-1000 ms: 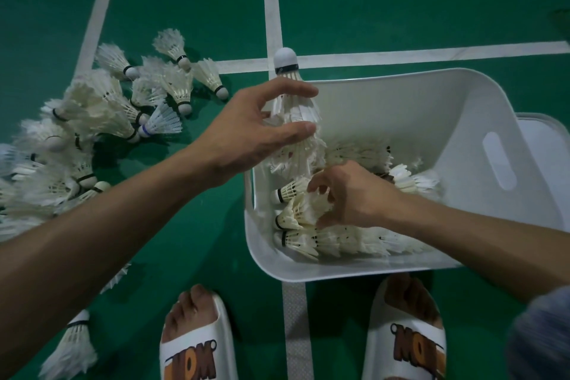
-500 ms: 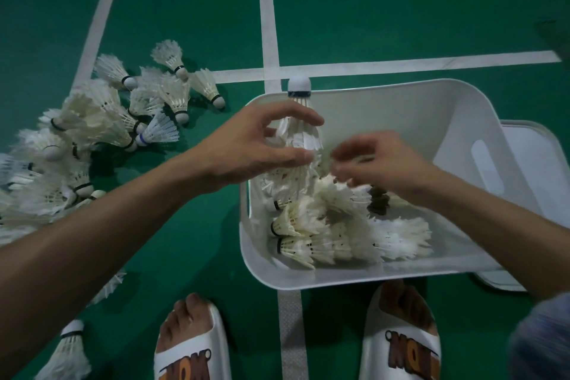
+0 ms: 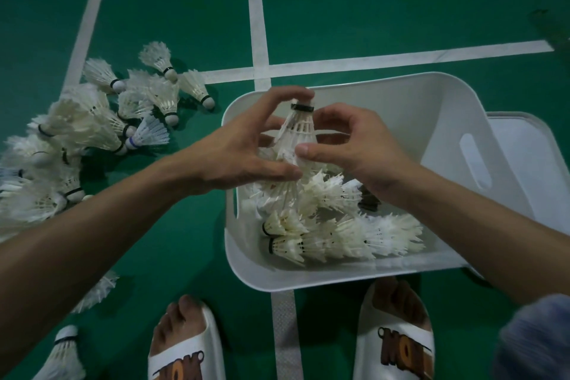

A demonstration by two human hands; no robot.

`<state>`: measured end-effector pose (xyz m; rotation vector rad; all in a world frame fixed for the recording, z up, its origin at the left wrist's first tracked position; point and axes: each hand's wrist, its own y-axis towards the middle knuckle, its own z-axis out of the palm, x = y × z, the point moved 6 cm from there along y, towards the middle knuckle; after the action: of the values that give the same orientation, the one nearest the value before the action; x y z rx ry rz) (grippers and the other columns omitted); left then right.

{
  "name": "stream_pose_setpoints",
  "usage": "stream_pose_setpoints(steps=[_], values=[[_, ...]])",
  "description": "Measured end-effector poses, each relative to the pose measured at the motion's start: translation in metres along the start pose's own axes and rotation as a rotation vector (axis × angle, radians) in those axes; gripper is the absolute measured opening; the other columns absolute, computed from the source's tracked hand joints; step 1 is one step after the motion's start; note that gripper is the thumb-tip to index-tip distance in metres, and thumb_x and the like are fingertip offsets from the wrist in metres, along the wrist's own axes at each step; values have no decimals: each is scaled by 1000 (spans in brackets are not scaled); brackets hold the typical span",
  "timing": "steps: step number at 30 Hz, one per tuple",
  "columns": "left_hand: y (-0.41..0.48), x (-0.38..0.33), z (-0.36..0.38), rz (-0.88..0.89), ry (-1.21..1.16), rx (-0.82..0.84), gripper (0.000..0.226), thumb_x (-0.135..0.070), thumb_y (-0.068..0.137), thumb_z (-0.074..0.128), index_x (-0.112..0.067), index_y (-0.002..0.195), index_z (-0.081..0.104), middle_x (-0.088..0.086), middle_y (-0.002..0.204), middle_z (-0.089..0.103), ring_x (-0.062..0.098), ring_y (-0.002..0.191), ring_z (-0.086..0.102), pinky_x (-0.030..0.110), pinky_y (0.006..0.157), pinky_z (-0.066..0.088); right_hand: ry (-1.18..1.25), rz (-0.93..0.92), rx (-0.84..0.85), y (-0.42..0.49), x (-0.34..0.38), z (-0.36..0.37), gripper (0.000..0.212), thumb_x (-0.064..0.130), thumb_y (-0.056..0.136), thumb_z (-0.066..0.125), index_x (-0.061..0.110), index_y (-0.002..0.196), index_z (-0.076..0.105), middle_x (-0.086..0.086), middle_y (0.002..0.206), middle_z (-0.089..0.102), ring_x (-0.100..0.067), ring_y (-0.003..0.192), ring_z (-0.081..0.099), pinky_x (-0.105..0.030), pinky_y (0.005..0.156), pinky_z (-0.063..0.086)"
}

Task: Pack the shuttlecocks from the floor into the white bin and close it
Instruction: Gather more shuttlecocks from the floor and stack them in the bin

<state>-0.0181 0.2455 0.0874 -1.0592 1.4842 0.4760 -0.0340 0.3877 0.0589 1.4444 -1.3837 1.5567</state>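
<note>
Right hand [image 3: 361,148] has come up from white bin [image 3: 385,108], grip pinching the shuttlecock stack [image 3: 300,129] left hand [image 3: 234,151] holds upright, prob. to square it; loose pile [image 3: 92,120] at 9 o'clock.

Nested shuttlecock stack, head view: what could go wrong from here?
1. Left hand and right hand grip the upright nested stack over the white bin; its lower feathers splay, so it may come apart when laid down.
2. Both thumbs press on feathers; squeezing could crush them.
3. Many loose shuttlecocks lie outside the bin, and packed rows fill its near half; room may run short.
</note>
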Motion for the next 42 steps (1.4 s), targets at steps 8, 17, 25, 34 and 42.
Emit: stream_pose_setpoints(steps=[8, 17, 25, 34, 42], values=[[4, 5, 0, -74, 33, -40, 98, 3, 73, 76, -46, 139, 22, 7, 111, 68, 20, 97, 69, 39, 81, 58, 398, 110, -101, 0, -15, -5, 44, 11, 62, 80, 11, 101, 59, -6, 100, 72, -25, 97, 70, -40, 83, 56], [1, 9, -3, -100, 203, -18, 38, -26, 74, 76, -31, 109, 63, -15, 128, 58, -1, 124, 47, 33, 109, 33, 429, 96, -315, 5, -21, -49, 26, 6, 80, 69, 14, 102, 59, -11, 109, 66, -29, 97, 65, -35, 77, 56], [-2, 11, -8, -91, 218, -52, 23, -28, 69, 78, -20, 89, 69, -14, 131, 56, 0, 123, 49, 27, 107, 31, -18, 65, -226, -14, -28, -60, 33, 2, 75, 76, 16, 103, 64, -4, 111, 62, -22, 88, 67, -19, 60, 55], [-9, 4, -17, -67, 260, -81, 28, -35, 63, 78, -22, 86, 68, -16, 131, 55, -1, 123, 48, 28, 110, 29, -495, 196, -53, -23, -45, -54, 39, 18, 63, 88, 25, 93, 64, 3, 89, 70, -13, 70, 70, -24, 57, 56], [-7, 5, -18, -68, 337, -86, 21, -32, 68, 77, -25, 85, 67, -18, 130, 54, -1, 121, 48, 22, 103, 26, -1000, 27, 157, -22, -44, -19, 47, 37, 69, 81, 27, 112, 65, 12, 98, 59, -4, 82, 50, -24, 75, 40]])
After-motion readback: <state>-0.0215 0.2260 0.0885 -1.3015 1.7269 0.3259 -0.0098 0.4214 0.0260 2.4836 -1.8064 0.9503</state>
